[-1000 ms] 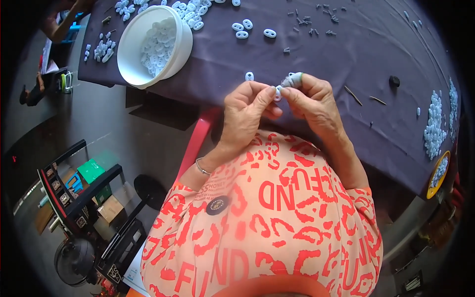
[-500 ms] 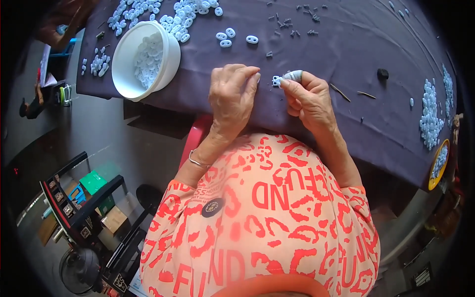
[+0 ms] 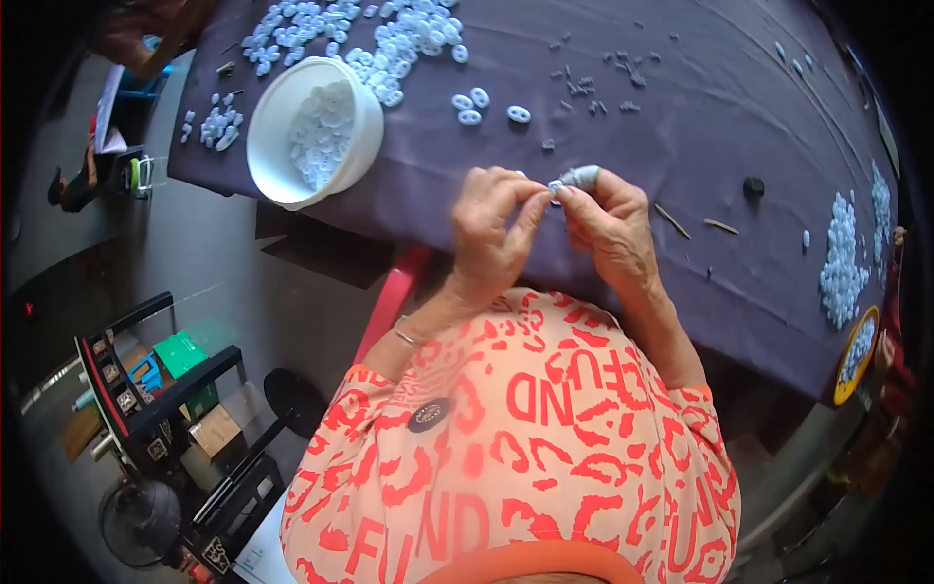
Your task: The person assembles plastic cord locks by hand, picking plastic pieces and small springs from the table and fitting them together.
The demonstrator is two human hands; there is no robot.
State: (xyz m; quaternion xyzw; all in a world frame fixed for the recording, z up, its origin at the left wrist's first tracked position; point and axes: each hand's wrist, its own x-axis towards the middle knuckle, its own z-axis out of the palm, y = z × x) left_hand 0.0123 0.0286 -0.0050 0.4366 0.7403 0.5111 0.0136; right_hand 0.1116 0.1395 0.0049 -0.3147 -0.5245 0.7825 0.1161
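Observation:
My right hand [image 3: 618, 229], a grey wrap around its index finger, pinches a small pale plastic piece [image 3: 556, 189] over the table's near edge. From the left, my left hand [image 3: 494, 226] meets it, thumb and index fingertip pressed together against the piece. Whether those left fingertips hold a further tiny part is hidden. Beyond my hands lie several white oval pieces with two holes [image 3: 469, 118]. Small dark pins [image 3: 581, 86] are scattered further back. Left of my hands stands a white tub [image 3: 368, 127], partly filled with pale translucent pieces.
A large heap of white oval pieces [image 3: 413, 44] covers the far left of the dark tablecloth [image 3: 681, 146]. At right are a pile of small pale parts [image 3: 842, 263], a yellow-rimmed dish [image 3: 839, 391], a black lump [image 3: 753, 187] and two thin sticks [image 3: 672, 221]. A fan [image 3: 139, 521] stands at lower left.
My left hand has moved right until its fingertips meet the piece in my right hand; earlier they were apart. The whole view has shifted slightly.

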